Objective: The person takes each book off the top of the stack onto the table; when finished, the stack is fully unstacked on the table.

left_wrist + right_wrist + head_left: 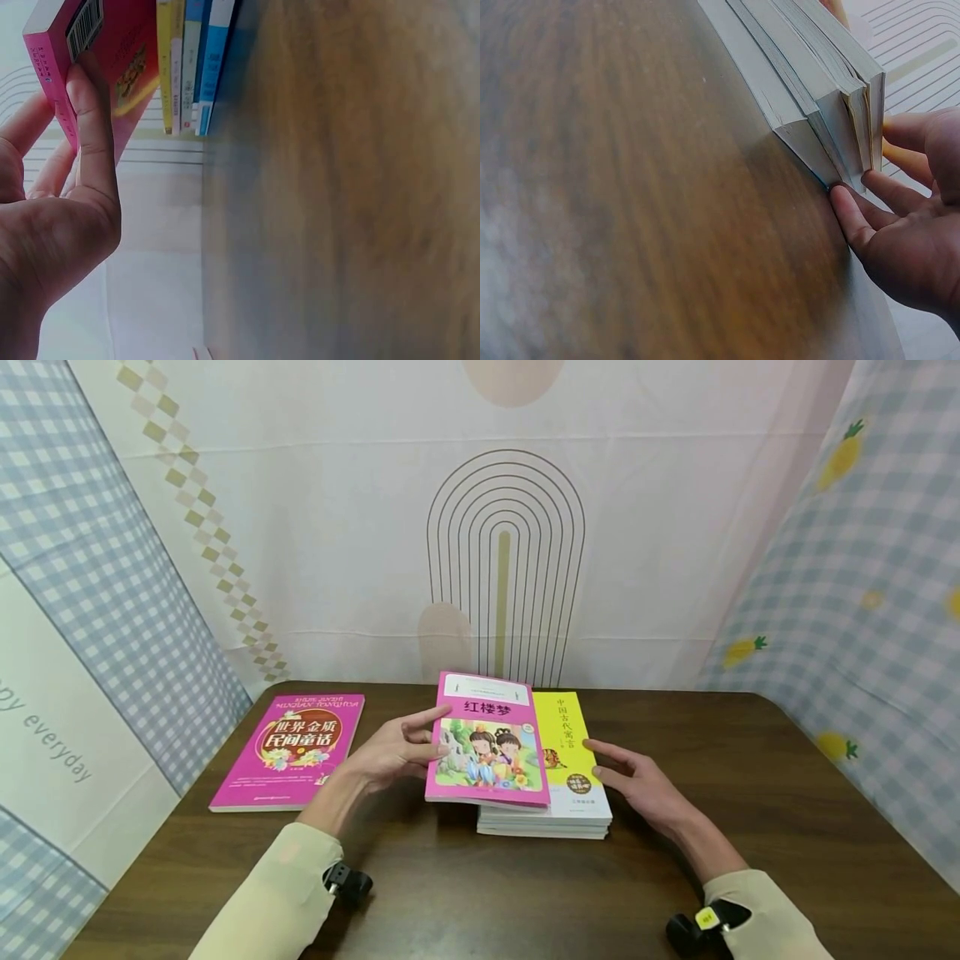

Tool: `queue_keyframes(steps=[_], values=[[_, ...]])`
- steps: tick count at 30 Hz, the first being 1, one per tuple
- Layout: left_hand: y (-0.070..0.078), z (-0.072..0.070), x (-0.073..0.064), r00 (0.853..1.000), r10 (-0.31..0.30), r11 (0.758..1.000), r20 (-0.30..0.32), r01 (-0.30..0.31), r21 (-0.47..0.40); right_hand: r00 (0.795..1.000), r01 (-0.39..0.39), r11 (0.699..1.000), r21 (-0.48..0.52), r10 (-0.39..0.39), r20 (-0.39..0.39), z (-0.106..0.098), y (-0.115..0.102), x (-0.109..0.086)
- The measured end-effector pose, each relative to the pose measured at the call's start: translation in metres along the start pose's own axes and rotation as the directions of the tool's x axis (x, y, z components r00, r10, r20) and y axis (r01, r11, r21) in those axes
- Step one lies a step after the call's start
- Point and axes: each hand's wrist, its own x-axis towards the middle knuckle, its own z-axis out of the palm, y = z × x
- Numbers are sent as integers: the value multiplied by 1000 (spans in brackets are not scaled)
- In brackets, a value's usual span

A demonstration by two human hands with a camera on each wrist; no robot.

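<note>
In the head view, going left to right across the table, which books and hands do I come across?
Flat pink book, left hand, held pink book, yellow book on top of the stack, right hand.

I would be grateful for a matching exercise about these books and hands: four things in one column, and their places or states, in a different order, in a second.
Column 1
1. Left hand
2. Right hand
3. Book with round brown emblem
4. Yellow book

Column 2
A. Partly covered, in the head view, by another book
B. Holds the pink book with two cartoon figures
C. Lies apart, on the left of the table
D. Touches the right side of the stack

Right pairs: 1-B, 2-D, 3-C, 4-A
</note>
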Motion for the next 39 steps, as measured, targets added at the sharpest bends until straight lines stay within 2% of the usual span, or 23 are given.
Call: queue_keyframes(steps=[8, 18, 26, 33, 39], values=[[10, -11, -7, 1000, -2, 997, -16, 1, -81, 1000, 23, 1000, -6, -23, 2, 0, 1, 1], [25, -33, -19, 997, 19, 999, -77, -15, 42, 999, 34, 999, -18, -34, 3, -1, 2, 2], [37, -54, -28, 994, 19, 997, -103, -11, 77, 999, 32, 999, -18, -32, 6, -1, 2, 2], [34, -69, -34, 994, 10, 993, -111, 3, 121, 999, 33, 999, -21, -33, 0, -1, 3, 2], [23, -77, -37, 992, -41, 993, -123, 55, 108, 1000, 30, 999, -19, -30, 2, -1, 3, 2]])
